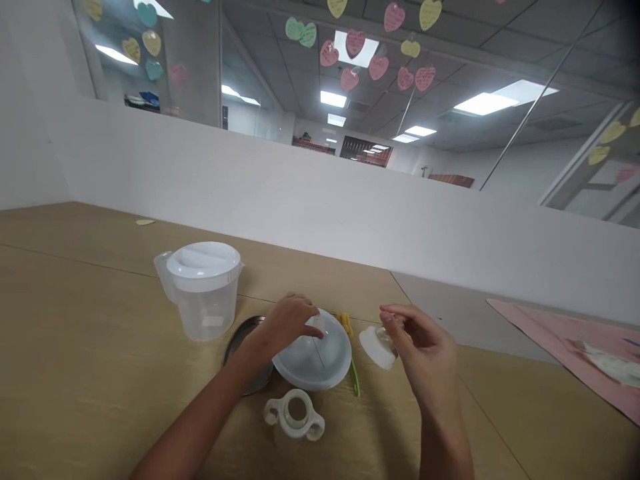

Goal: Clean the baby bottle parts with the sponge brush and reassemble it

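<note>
My right hand (417, 340) pinches the clear top of a baby bottle nipple (387, 337), and its white collar ring (379, 348) faces down to the left. My left hand (293, 323) reaches over a pale, translucent round bowl (315, 373), thumb and fingers apart. Close to those fingertips is a small clear shape (320, 325) that I cannot make out well. In front of the bowl stands an uncapped baby bottle (295, 417) with two white side handles, its round mouth facing up.
A lidded translucent pitcher (207, 293) stands at the left. My left forearm partly covers a dark metal dish (257, 383). Beside the bowl lies a brush-like thing with a yellow end (345, 323) and green handle (355, 379). Pink cloth (565, 343) lies far right; a white wall (300, 193) rises behind.
</note>
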Motion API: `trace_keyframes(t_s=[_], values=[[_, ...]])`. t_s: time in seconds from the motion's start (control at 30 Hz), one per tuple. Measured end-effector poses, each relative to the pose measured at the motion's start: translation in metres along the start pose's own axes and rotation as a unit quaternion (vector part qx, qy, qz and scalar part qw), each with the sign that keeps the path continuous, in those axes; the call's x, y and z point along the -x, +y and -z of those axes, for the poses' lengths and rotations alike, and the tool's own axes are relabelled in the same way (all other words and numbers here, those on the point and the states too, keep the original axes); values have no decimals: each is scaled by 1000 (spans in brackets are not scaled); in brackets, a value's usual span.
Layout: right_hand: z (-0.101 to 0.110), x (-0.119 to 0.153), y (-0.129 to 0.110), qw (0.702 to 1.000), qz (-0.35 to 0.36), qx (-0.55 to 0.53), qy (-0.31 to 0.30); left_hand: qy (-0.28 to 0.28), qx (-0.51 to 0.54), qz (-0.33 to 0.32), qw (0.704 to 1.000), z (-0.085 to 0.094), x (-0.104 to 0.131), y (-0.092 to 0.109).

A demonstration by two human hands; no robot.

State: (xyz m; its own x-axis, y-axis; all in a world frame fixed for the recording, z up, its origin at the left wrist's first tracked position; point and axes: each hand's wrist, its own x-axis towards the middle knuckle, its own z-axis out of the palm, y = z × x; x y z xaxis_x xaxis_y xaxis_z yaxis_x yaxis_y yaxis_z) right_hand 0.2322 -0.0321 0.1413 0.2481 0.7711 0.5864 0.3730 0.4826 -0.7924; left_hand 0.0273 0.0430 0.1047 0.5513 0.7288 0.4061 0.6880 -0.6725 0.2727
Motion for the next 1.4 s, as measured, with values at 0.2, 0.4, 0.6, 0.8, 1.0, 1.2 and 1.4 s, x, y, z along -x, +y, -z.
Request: trace_keyframes(t_s=[0.2, 0.4, 0.6, 0.8, 1.0, 1.2, 1.4], values=[[-16, 3, -8, 1000, -12, -3, -22, 38, 66, 34, 997, -1, 2, -14], [-39, 0, -16, 999, -24, -25, -31, 14, 89, 84, 992, 3, 10, -38], [-38, 1, -22, 998, -29, -60, 13, -39, 59, 118, 990, 8, 7, -40], [-42, -3, -19, 999, -26, -39, 7, -30, 153, 85, 984, 33, 12, -5], [-57, -6, -13, 998, 25, 41, -46, -35, 191, 4, 981, 49, 17, 33], [-70, -2, -14, 991, 92, 78, -64, -16, 179, 17, 984, 40, 16, 32], [-76, 2, -17, 977, 116, 118, -134, 52, 220, 22, 974, 43, 19, 39]])
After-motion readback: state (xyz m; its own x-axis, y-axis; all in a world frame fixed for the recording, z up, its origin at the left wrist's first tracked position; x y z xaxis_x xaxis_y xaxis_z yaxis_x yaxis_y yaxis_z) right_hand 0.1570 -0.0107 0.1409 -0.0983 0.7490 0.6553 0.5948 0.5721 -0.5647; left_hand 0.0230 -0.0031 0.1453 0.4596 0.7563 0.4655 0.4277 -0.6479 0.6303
